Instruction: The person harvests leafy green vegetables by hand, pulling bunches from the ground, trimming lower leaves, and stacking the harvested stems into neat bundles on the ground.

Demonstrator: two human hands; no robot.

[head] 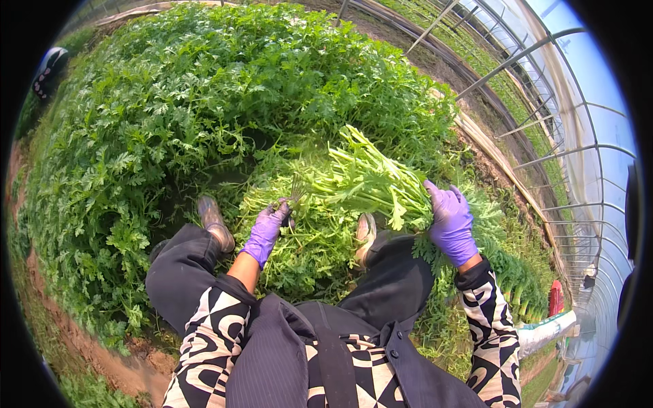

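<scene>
My left hand (269, 227), in a purple glove, is closed around something dark and thin, perhaps the handle of a small tool or some ties; its exact kind cannot be told. Thin strands fan up from it. My right hand (451, 219), gloved alike, grips the leafy part of a bunch of cut leafy greens (377, 178), whose pale stems point up and to the left. Beneath both hands lies a heap of loose greens and trimmed leaves (311, 239), between my two shoes.
A dense bed of standing greens (214, 92) spreads ahead and left. Bundled greens (520, 288), a red object (556, 298) and a white sack (546, 334) lie at the lower right. Metal greenhouse hoops (515, 58) rise on the right. Part of a person (49, 71) shows far left.
</scene>
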